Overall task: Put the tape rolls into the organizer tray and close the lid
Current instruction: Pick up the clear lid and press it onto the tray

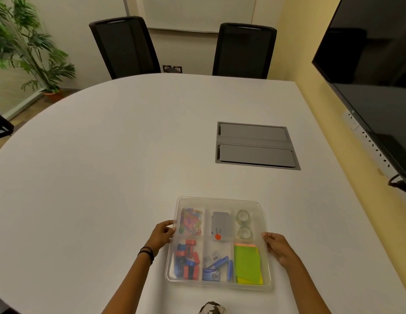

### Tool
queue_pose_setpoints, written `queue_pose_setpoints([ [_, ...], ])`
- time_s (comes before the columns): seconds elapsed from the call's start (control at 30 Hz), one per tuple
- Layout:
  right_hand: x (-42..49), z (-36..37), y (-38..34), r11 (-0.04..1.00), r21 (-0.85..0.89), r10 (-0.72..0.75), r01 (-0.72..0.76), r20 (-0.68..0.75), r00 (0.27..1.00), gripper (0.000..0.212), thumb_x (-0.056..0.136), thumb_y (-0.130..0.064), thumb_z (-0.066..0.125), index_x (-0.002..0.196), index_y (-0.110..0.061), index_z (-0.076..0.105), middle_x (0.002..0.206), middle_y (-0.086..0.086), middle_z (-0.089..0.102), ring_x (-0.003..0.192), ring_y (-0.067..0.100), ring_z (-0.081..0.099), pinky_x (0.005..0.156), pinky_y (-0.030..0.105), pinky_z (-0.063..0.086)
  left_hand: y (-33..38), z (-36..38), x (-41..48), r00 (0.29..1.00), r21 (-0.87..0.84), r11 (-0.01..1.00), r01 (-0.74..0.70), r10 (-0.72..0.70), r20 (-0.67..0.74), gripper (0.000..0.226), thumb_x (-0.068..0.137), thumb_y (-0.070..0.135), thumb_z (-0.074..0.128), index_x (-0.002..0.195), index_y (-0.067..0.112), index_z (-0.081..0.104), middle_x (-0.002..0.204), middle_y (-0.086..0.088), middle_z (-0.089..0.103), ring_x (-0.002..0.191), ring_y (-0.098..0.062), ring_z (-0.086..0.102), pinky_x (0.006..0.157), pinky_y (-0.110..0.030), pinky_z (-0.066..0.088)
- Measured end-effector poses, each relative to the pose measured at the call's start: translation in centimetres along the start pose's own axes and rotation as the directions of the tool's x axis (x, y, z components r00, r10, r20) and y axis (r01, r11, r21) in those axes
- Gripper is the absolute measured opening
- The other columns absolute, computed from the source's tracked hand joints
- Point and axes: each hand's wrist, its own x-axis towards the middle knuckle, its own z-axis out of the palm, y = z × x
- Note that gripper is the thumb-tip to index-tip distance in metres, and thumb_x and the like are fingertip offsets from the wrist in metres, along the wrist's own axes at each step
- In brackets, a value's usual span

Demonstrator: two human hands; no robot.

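Observation:
A clear plastic organizer tray lies on the white table near its front edge, with a translucent lid over it. Two clear tape rolls lie one behind the other in the back right compartment, seen through the lid. My left hand grips the lid's left edge and my right hand grips its right edge. Other compartments hold coloured paper clips, a grey stapler, red and blue binder clips, staple boxes and green sticky notes.
A grey cable hatch is set flush in the table behind the tray to the right. Two black chairs stand at the far edge. A large dark screen hangs on the right wall, a potted plant at far left.

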Motion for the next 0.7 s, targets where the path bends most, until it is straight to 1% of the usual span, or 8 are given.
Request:
queue_pose_setpoints([
  [0.13,-0.1,-0.1,-0.2,0.997,0.058,0.043,-0.047,0.067,0.997,0.026,0.097,-0.007,0.045,0.076,-0.008,0.062,0.048,-0.007,0.067,0.044,0.001,0.060,0.042,0.011,0.049,0.2,-0.2,0.1,0.999,0.016,1.000,0.013,-0.013,0.048,0.031,0.098,0.007,0.043,0.129,0.006,0.049,0.091,-0.016,0.062,0.084,-0.024,0.058,0.075,-0.034,0.053],
  [0.2,-0.2,-0.2,-0.3,0.998,0.048,0.040,-0.044,0.079,0.996,0.027,0.097,-0.008,0.045,0.075,-0.009,0.062,0.047,-0.008,0.067,0.047,0.003,0.059,0.043,0.011,0.049,0.4,-0.2,0.1,0.997,0.021,1.000,0.015,-0.016,0.072,0.032,0.098,0.006,0.042,0.130,0.007,0.047,0.095,-0.019,0.061,0.090,-0.028,0.057,0.084,-0.042,0.052],
  [0.27,-0.2,-0.3,-0.4,0.999,0.033,0.036,-0.040,0.087,0.996,0.027,0.097,-0.009,0.046,0.076,-0.010,0.062,0.049,-0.008,0.066,0.050,0.005,0.057,0.043,0.011,0.050,0.4,-0.2,0.0,0.996,0.026,1.000,0.015,-0.017,0.084,0.033,0.098,0.007,0.042,0.131,0.007,0.045,0.094,-0.019,0.060,0.092,-0.028,0.056,0.084,-0.041,0.051],
  [0.4,0.1,-0.7,-0.4,0.998,0.053,0.032,-0.037,0.096,0.995,0.019,0.095,-0.008,0.049,0.083,-0.007,0.063,0.062,0.000,0.066,0.057,0.009,0.058,0.046,0.013,0.052,0.3,-0.6,-0.1,0.993,0.016,1.000,0.022,-0.023,0.118,0.035,0.098,0.007,0.043,0.133,0.007,0.044,0.077,-0.008,0.058,0.086,-0.023,0.058,0.074,-0.029,0.055],
  [0.47,0.4,-1.0,-0.4,0.998,0.044,0.028,-0.033,0.109,0.994,0.013,0.094,-0.008,0.052,0.088,-0.005,0.063,0.065,0.002,0.068,0.058,0.011,0.061,0.053,0.019,0.053,0.4,-0.9,-0.1,0.991,0.035,0.999,0.026,-0.031,0.129,0.037,0.097,0.007,0.046,0.133,0.008,0.044,0.074,-0.005,0.055,0.080,-0.017,0.058,0.069,-0.023,0.056],
  [0.53,0.6,-1.1,-0.6,1.000,-0.002,0.031,-0.031,0.086,0.996,0.012,0.093,-0.011,0.055,0.098,-0.002,0.062,0.074,0.008,0.067,0.065,0.017,0.060,0.061,0.027,0.049,0.7,-1.3,0.2,0.987,0.051,0.998,0.048,-0.055,0.148,0.038,0.096,0.007,0.049,0.134,0.008,0.044,0.080,-0.008,0.057,0.082,-0.018,0.059,0.074,-0.027,0.057],
  [0.6,0.9,-0.8,-1.1,0.998,-0.068,0.020,-0.019,0.014,1.000,0.020,0.092,-0.016,0.057,0.104,0.000,0.060,0.084,0.013,0.064,0.069,0.020,0.057,0.061,0.029,0.046,1.0,-1.7,0.7,0.982,0.073,0.994,0.076,-0.087,0.166,0.041,0.095,0.009,0.052,0.134,0.009,0.042,0.092,-0.012,0.057,0.091,-0.023,0.058,0.084,-0.036,0.054],
  [0.7,1.2,0.5,-2.1,0.978,-0.178,-0.130,0.106,-0.132,0.983,0.026,0.090,-0.016,0.059,0.111,0.000,0.057,0.106,0.022,0.061,0.084,0.026,0.057,0.068,0.034,0.050,1.4,-1.2,1.7,0.998,0.192,0.981,0.006,-0.018,0.063,0.052,0.093,0.016,0.056,0.139,0.010,0.033,0.115,-0.017,0.053,0.103,-0.025,0.053,0.092,-0.039,0.048],
])
